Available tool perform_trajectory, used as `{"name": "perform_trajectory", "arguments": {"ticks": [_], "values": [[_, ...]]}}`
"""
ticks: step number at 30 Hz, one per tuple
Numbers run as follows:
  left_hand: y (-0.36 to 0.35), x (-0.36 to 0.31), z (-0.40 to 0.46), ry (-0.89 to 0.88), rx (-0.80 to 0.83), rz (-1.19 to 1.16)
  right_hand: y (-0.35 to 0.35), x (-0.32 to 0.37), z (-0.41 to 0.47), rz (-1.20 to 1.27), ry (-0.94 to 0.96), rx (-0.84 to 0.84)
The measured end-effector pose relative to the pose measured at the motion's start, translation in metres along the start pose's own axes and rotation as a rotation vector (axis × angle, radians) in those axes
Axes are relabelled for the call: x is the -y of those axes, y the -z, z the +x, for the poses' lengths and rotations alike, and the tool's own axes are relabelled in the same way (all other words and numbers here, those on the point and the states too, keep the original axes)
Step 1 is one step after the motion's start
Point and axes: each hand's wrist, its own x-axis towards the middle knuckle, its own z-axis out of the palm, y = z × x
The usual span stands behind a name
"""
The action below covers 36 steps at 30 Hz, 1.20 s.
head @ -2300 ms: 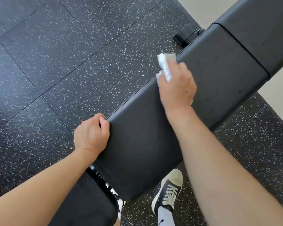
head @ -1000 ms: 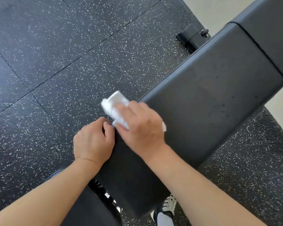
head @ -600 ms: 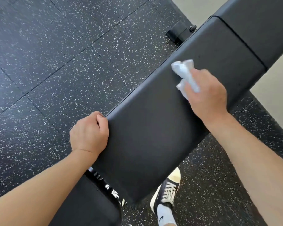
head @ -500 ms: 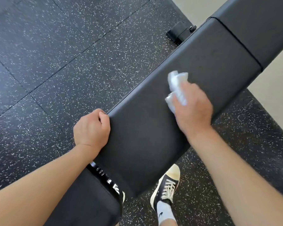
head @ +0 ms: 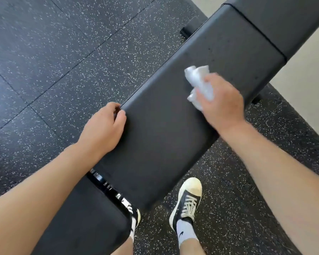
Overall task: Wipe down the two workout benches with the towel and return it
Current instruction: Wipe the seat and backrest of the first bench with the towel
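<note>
A black padded workout bench (head: 160,137) runs diagonally from the lower left to the upper right. My right hand (head: 222,103) grips a crumpled white towel (head: 198,80) and presses it against the middle of the long pad. My left hand (head: 103,129) curls over the pad's left edge near its corner, fingers hooked round the rim. A second pad section (head: 276,21) lies past a seam at the upper right, and a shorter seat pad (head: 85,223) lies at the lower left. Only one bench is in view.
Speckled black rubber floor tiles (head: 50,57) surround the bench. A black bench foot (head: 189,27) sticks out at the top. My right shoe (head: 187,199) stands right of the bench; my left shoe (head: 134,216) shows under it. Pale floor (head: 306,70) lies at the far right.
My right hand has swept the towel back and forth along the pad, close to my left hand a second ago, then out to mid-pad. My left hand kept its hold on the edge.
</note>
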Motion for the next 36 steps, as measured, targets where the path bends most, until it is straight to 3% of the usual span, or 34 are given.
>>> {"name": "perform_trajectory", "arguments": {"ticks": [3, 5, 10, 13, 15, 17, 19, 22, 25, 27, 31, 34, 36], "values": [[-0.006, -0.032, 0.021, 0.018, 0.036, -0.033, 0.006, -0.025, 0.002, 0.111, -0.282, -0.074], [-0.011, -0.055, 0.042, 0.071, 0.072, -0.062, 0.003, 0.009, -0.023, 0.115, -0.294, -0.065], [-0.023, -0.106, 0.084, 0.102, 0.079, -0.137, -0.011, 0.109, -0.122, 0.218, 0.215, 0.109], [-0.028, -0.111, 0.102, 0.142, 0.04, -0.123, -0.009, 0.11, -0.147, 0.291, 0.511, 0.239], [-0.027, -0.104, 0.112, 0.285, 0.009, -0.128, -0.005, 0.085, -0.131, 0.251, 0.577, 0.241], [-0.028, -0.096, 0.119, 0.385, 0.035, -0.086, -0.001, 0.044, -0.098, 0.192, 0.47, 0.153], [-0.032, -0.097, 0.12, 0.383, 0.04, -0.075, 0.005, -0.01, -0.059, 0.183, 0.198, 0.024], [-0.037, -0.097, 0.114, 0.361, -0.083, -0.055, 0.017, -0.08, -0.015, 0.198, -0.169, -0.017], [-0.041, -0.101, 0.106, 0.334, -0.207, -0.037, 0.015, -0.074, -0.012, 0.176, -0.247, -0.061], [-0.042, -0.103, 0.103, 0.307, -0.225, -0.021, 0.006, -0.032, -0.029, 0.108, -0.179, -0.081], [-0.044, -0.107, 0.099, 0.209, -0.266, 0.03, -0.01, 0.054, -0.086, 0.155, 0.213, 0.031], [-0.044, -0.106, 0.098, 0.181, -0.266, 0.051, -0.011, 0.061, -0.101, 0.256, 0.373, 0.107], [-0.045, -0.105, 0.1, 0.208, -0.265, 0.05, -0.007, 0.042, -0.084, 0.19, 0.411, 0.161]]}}
